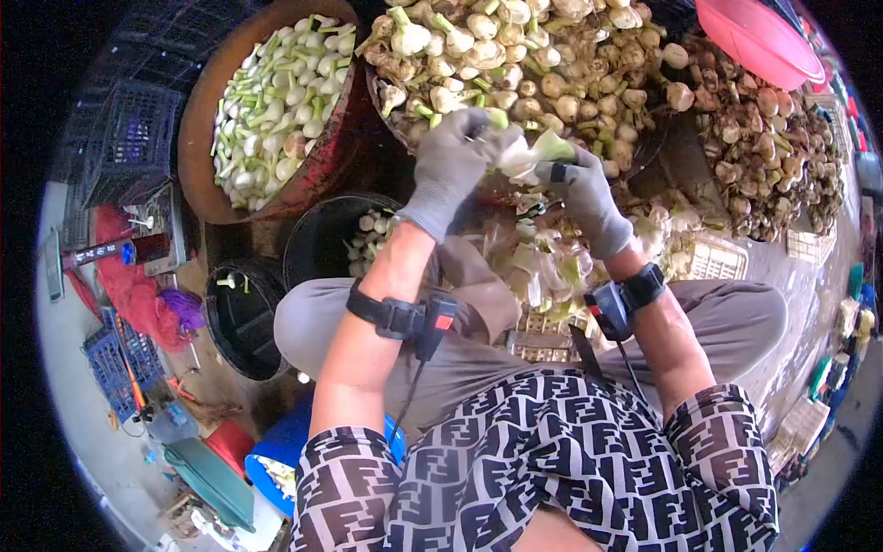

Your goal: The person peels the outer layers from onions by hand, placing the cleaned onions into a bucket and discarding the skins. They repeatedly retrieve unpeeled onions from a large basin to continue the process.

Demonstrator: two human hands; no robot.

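Observation:
Both my hands wear grey gloves and meet in front of me over the heaped garlic. Fingers of my left hand curl in at the left side of a pale garlic bulb. My right hand pinches the bulb's right side, where green-white skin flares out, and a dark band shows on one finger. Just beyond the hands lies a large pile of unpeeled garlic bulbs, some with cut green stems. Loose peeled skins are heaped below the hands, between my knees.
A rusty drum of clean white bulbs stands at upper left. Nearer me are a black tub with some bulbs and a smaller black bucket. More dirty garlic and a pink basin are at right; a blue bucket stands by my left elbow.

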